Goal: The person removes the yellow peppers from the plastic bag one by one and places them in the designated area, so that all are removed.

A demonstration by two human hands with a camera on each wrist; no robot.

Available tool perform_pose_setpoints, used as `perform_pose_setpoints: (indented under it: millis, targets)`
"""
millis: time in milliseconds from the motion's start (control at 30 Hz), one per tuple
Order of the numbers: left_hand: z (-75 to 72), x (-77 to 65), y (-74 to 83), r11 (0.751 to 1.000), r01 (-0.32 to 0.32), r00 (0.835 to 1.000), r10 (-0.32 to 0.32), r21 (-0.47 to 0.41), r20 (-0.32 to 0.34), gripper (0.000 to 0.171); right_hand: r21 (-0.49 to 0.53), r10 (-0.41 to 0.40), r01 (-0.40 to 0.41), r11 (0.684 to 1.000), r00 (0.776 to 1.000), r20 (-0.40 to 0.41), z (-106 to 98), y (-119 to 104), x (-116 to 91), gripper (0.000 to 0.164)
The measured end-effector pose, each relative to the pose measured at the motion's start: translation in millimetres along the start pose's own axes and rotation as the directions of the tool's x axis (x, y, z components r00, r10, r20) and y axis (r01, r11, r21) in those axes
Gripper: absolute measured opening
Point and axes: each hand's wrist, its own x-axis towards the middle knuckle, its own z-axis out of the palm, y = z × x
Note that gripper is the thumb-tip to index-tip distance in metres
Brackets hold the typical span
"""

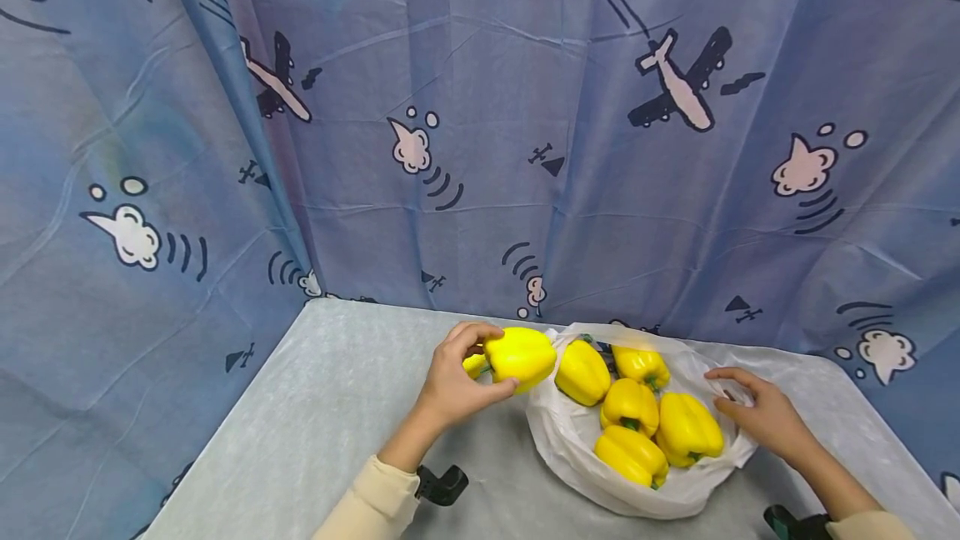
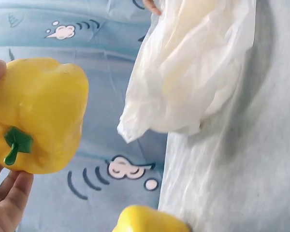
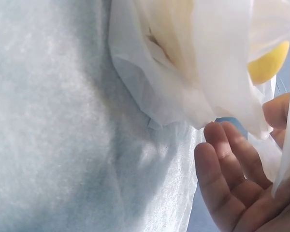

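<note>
My left hand (image 1: 461,377) holds a yellow bell pepper (image 1: 522,358) between thumb and fingers, at the left rim of a white plastic bag (image 1: 547,448). Its green stem (image 2: 18,145) shows in the left wrist view. My right hand (image 1: 772,415) is at the bag's right rim; the thin film (image 3: 232,63) passes between its thumb and fingers, and part of the grip is hidden by the film. Inside the open bag lie several yellow bell peppers (image 1: 630,407). Another yellow bell pepper (image 2: 150,221) sits beyond my left hand, mostly hidden in the head view.
The bag stands on a table with a pale cloth cover (image 1: 300,440). Behind the table and along its sides hangs a blue curtain (image 1: 487,107) printed with planes and clouds. Black straps with mounts (image 1: 442,486) are on both wrists.
</note>
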Motion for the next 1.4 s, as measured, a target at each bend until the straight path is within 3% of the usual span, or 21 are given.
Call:
perform_pose_setpoints:
  millis: [167, 767, 1400]
  targets:
    - [-12.8, 0.8, -4.8, 1.000, -0.001, 0.999, 0.002, 0.018, -0.034, 0.053, 0.003, -0.015, 0.015, 1.000, 1.000, -0.002, 1, 0, 0, 0.045]
    - [-48.1, 3.2, -22.3, 0.992, 0.104, 0.987, -0.093, 0.076, -0.129, 0.053, 0.000, -0.019, 0.019, 1.000, 1.000, -0.006, 2, 2, 2, 0.040]
    - [-77.0, 3.1, -56.1, 0.965, 0.191, 0.958, -0.144, 0.180, -0.247, 0.053, 0.025, -0.036, 0.037, 0.999, 0.999, -0.023, 4, 5, 0, 0.037]
